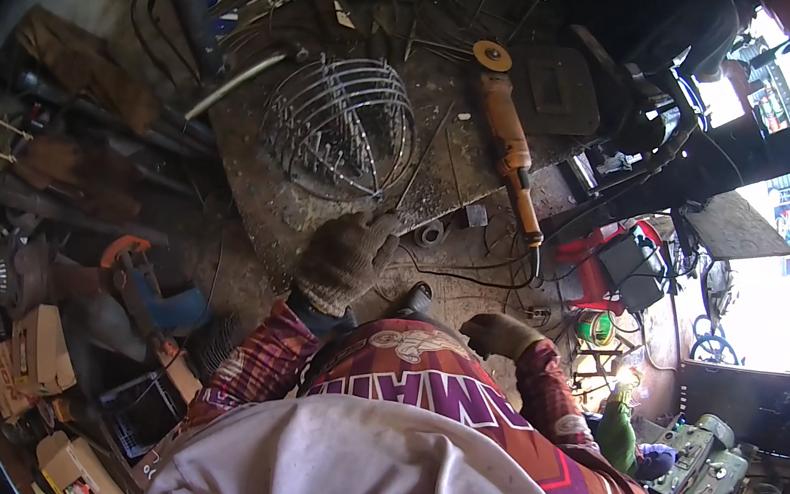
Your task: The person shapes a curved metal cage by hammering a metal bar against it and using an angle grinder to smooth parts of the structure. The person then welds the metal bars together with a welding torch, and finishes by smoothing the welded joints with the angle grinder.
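Note:
A round cage of bent metal rods (339, 128) sits on the dark worktable (287, 227). My left hand (343, 260), in a grey-brown knit glove, is at the table's near edge, just below the cage. Its fingers are loosely bent and apart, and I see nothing held in them; whether the fingertips touch the cage is unclear. My right hand (496, 336), also gloved, hangs beside my body over the floor, fingers loosely extended and holding nothing visible. Beyond it an orange angle grinder (506, 136) with a yellowish disc lies at the table's right side.
The grinder's dark cord (481, 281) loops over the floor near a short metal ring (430, 234). A red chair (594, 265) stands right. Cardboard boxes (47, 350) and a blue-orange tool (162, 290) crowd the left. Another person's green sleeve (617, 435) shows near a grey-green machine (701, 477).

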Demonstrator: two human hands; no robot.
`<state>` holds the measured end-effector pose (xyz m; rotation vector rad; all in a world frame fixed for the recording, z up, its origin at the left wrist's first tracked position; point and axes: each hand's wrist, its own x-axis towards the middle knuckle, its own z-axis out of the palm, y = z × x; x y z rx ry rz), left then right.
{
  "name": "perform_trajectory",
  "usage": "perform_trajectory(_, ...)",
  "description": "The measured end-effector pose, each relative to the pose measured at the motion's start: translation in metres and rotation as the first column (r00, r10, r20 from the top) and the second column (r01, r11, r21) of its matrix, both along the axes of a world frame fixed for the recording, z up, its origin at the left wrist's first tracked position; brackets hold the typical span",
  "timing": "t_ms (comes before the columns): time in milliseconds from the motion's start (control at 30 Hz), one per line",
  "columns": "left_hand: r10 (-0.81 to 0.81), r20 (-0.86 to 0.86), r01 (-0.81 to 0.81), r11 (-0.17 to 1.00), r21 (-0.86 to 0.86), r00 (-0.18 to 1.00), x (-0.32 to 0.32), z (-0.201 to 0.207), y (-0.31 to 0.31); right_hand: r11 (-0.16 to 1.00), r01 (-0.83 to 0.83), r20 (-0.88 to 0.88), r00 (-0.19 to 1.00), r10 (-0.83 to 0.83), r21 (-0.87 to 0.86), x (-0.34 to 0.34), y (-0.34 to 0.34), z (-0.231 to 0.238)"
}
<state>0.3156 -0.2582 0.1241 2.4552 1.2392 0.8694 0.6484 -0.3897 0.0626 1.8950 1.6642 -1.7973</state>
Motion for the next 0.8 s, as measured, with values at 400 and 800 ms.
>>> perform_trajectory(400,0.152,-0.070,-0.152,0.988,0.005,0.986,0.016,-0.001,0.005,0.664,0.442,-0.382,0.891,-0.245,0.603,0.054,0.243,0.194)
perform_trajectory(800,0.285,-0.168,-0.292,0.956,-0.018,0.944,0.031,-0.002,0.008,0.145,-0.272,0.272,0.962,0.024,0.951,0.080,0.455,0.161)
